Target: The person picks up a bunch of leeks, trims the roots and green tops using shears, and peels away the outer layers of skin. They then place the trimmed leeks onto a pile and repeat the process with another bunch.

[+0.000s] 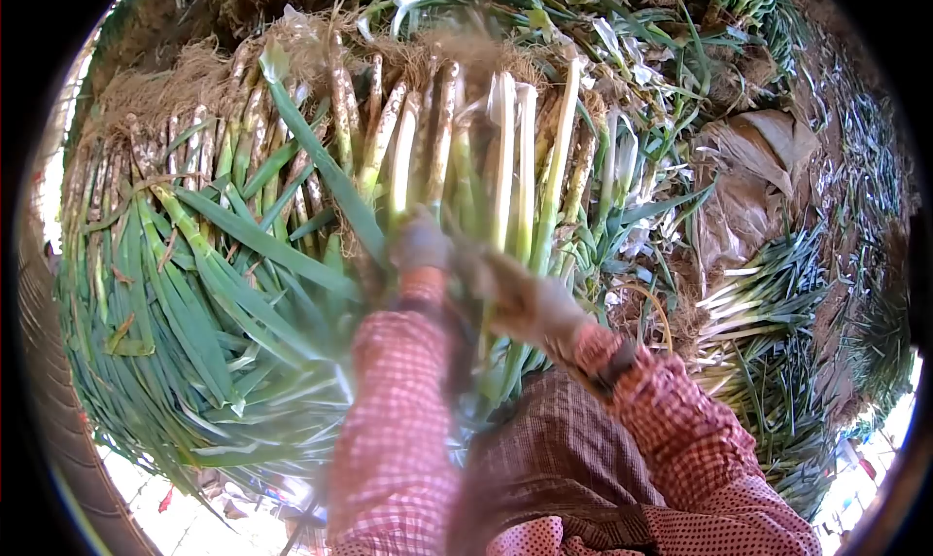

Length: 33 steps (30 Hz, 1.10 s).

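A broad heap of unpeeled green onions (pixel 102 264) lay at the left, roots to the far side. The left hand (pixel 421 242), blurred, was over the green stalks near the middle, with the right hand (pixel 544 308) just beside it; their grip could not be told. Pale cleaned stalks (pixel 501 157) stretched beyond the hands. At the right lay brown sacking (pixel 743 187) and a cleaned bunch (pixel 743 308).
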Each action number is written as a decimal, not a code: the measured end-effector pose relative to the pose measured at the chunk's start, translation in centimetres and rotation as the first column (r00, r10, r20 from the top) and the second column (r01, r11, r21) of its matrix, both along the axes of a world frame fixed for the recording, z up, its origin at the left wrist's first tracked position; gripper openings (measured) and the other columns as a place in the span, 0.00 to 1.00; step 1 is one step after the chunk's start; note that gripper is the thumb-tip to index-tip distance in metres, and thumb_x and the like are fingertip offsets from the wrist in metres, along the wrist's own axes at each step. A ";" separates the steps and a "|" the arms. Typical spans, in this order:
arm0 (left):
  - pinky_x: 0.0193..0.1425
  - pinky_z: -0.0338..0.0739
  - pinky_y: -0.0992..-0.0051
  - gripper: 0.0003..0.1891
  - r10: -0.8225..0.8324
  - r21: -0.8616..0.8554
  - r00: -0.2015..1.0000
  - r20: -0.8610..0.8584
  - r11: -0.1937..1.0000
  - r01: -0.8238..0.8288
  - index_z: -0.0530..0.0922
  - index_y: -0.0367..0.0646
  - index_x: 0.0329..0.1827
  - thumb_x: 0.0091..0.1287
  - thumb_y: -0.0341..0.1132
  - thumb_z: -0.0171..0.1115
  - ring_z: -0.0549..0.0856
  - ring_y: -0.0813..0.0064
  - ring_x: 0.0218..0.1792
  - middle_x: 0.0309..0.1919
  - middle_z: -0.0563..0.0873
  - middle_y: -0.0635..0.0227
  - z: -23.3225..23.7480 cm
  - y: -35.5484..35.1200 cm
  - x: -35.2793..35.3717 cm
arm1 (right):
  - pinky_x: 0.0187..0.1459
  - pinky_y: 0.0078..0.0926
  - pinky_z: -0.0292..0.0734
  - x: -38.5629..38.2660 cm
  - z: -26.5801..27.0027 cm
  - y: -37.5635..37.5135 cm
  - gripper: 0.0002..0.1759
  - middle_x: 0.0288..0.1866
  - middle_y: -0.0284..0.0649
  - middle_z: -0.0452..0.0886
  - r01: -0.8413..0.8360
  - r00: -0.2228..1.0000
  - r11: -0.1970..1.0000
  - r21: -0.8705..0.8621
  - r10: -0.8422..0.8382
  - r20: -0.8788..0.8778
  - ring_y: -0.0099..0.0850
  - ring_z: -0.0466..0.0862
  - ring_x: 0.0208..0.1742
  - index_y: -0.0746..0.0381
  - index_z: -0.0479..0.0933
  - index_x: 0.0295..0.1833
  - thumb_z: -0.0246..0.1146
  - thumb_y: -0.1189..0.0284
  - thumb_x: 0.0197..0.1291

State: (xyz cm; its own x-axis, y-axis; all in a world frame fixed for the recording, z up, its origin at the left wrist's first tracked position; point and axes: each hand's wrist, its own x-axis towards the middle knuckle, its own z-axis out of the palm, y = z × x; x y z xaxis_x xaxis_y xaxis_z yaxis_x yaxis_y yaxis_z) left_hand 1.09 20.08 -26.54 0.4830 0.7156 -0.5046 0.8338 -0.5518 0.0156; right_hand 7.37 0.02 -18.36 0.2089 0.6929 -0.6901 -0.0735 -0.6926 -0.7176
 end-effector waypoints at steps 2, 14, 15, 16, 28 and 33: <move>0.56 0.84 0.59 0.27 0.013 -0.045 1.000 0.014 0.999 -0.013 0.75 0.39 0.60 0.62 0.43 0.74 0.90 0.48 0.48 0.48 0.90 0.47 1.1 0.6 0.0 | 0.55 0.42 0.86 -1.2 1.1 -1.7 0.52 0.47 0.57 0.88 -0.027 0.999 1.000 0.005 0.027 0.041 0.51 0.90 0.47 0.57 0.50 0.86 0.67 0.64 0.59; 0.59 0.82 0.59 0.32 -0.018 -0.284 0.994 0.111 0.958 0.049 0.87 0.44 0.54 0.60 0.63 0.68 0.90 0.51 0.53 0.51 0.90 0.52 -0.6 2.1 -1.9 | 0.61 0.41 0.83 3.2 -4.7 3.0 0.52 0.57 0.56 0.87 0.294 0.927 0.931 0.217 -0.332 0.171 0.49 0.89 0.53 0.54 0.53 0.85 0.71 0.65 0.57; 0.57 0.82 0.59 0.29 -0.031 -0.273 0.993 0.116 0.960 0.062 0.86 0.40 0.52 0.59 0.57 0.70 0.89 0.52 0.50 0.48 0.90 0.49 -0.1 1.9 -1.5 | 0.61 0.40 0.83 4.2 -5.2 4.1 0.52 0.56 0.56 0.87 0.315 0.922 0.925 0.211 -0.351 0.164 0.47 0.90 0.52 0.54 0.53 0.86 0.71 0.65 0.57; 0.54 0.81 0.59 0.26 -0.045 -0.262 0.992 0.120 0.962 0.075 0.85 0.37 0.49 0.58 0.51 0.71 0.89 0.54 0.47 0.45 0.89 0.47 0.1 1.6 -1.3 | 0.61 0.40 0.83 5.2 -5.3 5.2 0.52 0.56 0.55 0.87 0.336 0.916 0.919 0.206 -0.370 0.157 0.46 0.90 0.52 0.53 0.54 0.86 0.71 0.65 0.58; 0.65 0.78 0.69 0.25 0.196 -0.755 0.873 0.446 0.607 0.249 0.72 0.32 0.70 0.76 0.37 0.63 0.84 0.64 0.61 0.60 0.86 0.53 -1.3 2.0 -8.2 | 0.75 0.39 0.72 0.6 4.2 -4.1 0.55 0.76 0.62 0.72 0.263 0.944 0.914 0.310 -0.310 0.114 0.49 0.78 0.73 0.72 0.52 0.84 0.71 0.70 0.53; 0.65 0.80 0.59 0.32 0.141 -0.364 0.856 0.498 0.930 0.058 0.75 0.30 0.66 0.65 0.42 0.75 0.87 0.49 0.58 0.56 0.87 0.39 7.4 -4.5 -0.5 | 0.74 0.38 0.75 0.4 5.7 -4.9 0.56 0.77 0.62 0.70 0.366 0.904 0.860 0.356 -0.419 0.083 0.47 0.80 0.71 0.74 0.51 0.83 0.71 0.71 0.51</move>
